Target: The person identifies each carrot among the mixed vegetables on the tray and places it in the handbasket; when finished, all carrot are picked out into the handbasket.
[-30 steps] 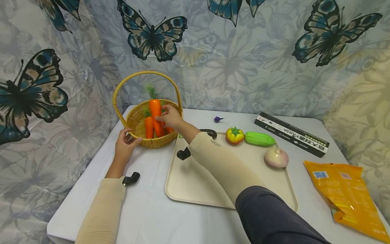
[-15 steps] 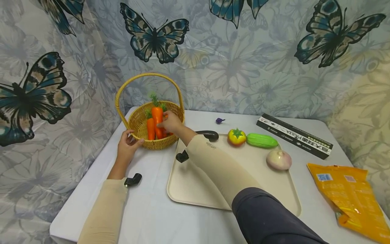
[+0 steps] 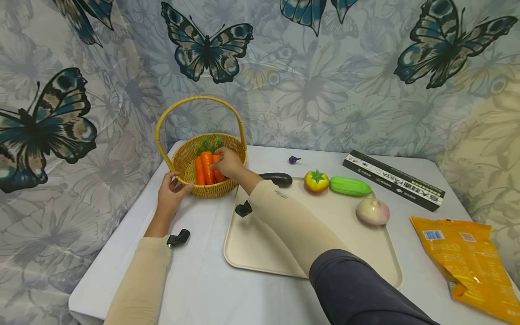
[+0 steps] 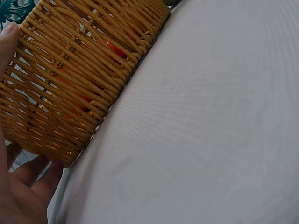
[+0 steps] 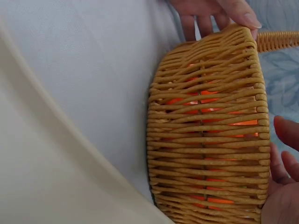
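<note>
A yellow wicker basket [image 3: 209, 191] with a tall arched handle stands at the table's back left. Inside, three orange carrots with green tops lean side by side: a left carrot [image 3: 199, 171], a middle carrot [image 3: 207, 164] and a right carrot [image 3: 219, 175]. My left hand [image 3: 169, 195] holds the basket's left front side, its thumb at the rim and its fingers around the wall. Over the right rim, my right hand [image 3: 228, 163] reaches in beside the middle and right carrots. In the right wrist view its thumb and fingers stand apart; any contact with a carrot is hidden.
A beige tray [image 3: 264, 253] bears a tomato [image 3: 316, 182], a green cucumber [image 3: 350, 186] and an onion [image 3: 373, 212]. A dark eggplant [image 3: 278, 179] lies at its back edge. Beyond are a small purple item [image 3: 294, 160], a black box [image 3: 394, 179] and an orange bag [image 3: 463, 262].
The middle carrot, earlier held higher in my right hand, has sunk into the basket level with the others. My right hand's fingers have loosened from it. My left hand stays at the basket.
</note>
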`<state>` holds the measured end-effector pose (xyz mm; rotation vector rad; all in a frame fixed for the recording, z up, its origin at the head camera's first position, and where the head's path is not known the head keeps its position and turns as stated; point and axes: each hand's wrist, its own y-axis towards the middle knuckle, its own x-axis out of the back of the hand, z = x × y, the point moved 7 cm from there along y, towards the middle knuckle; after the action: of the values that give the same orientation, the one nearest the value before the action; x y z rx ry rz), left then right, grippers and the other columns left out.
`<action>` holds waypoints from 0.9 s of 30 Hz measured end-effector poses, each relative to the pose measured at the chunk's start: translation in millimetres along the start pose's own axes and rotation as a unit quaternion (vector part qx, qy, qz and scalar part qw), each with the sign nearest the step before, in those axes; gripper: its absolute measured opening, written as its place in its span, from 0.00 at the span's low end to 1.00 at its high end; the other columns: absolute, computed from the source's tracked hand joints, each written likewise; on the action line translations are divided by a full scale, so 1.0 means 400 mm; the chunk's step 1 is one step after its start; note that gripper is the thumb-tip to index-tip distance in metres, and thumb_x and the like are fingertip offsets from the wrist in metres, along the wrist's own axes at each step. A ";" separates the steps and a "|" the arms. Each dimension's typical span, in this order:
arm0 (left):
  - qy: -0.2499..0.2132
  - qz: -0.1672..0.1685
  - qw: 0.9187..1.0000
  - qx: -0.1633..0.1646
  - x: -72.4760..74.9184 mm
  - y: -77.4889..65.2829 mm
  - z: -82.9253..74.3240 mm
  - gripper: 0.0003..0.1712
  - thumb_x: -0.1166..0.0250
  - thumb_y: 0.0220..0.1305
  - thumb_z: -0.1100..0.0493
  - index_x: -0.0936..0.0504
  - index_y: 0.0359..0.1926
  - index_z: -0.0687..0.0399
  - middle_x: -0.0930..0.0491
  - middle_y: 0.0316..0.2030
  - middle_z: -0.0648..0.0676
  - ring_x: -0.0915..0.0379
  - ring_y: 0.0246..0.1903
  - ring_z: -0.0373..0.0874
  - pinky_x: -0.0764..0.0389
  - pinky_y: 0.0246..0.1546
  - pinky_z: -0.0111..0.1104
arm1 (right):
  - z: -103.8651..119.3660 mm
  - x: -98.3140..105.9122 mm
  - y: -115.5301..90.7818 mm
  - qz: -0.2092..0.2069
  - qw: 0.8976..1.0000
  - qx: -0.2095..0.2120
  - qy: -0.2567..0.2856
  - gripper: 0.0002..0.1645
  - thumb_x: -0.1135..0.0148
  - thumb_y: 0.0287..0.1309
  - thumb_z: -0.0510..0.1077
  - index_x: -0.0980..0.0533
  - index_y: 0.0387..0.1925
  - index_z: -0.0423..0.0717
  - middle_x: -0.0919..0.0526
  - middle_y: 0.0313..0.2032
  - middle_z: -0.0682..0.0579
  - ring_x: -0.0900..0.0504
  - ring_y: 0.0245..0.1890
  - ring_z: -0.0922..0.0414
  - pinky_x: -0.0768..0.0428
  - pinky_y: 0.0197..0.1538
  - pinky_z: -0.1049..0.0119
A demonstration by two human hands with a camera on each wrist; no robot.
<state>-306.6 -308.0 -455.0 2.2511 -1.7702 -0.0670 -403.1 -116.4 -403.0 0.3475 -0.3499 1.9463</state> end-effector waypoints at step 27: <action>0.120 -0.118 0.979 -0.112 0.066 0.015 -0.028 0.26 0.29 0.59 0.56 0.28 0.51 0.68 0.38 0.67 0.56 0.38 0.64 0.52 0.28 0.59 0.50 | -0.069 0.273 -0.211 -0.022 0.995 0.094 0.029 0.30 0.31 0.57 0.39 0.30 0.60 0.45 0.21 0.40 0.47 0.18 0.38 0.53 0.15 0.40 0.60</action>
<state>-303.3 -332.6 -439.1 2.1897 -1.3000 -0.0381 -369.1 18.0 -377.8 0.4167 -0.1213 1.9469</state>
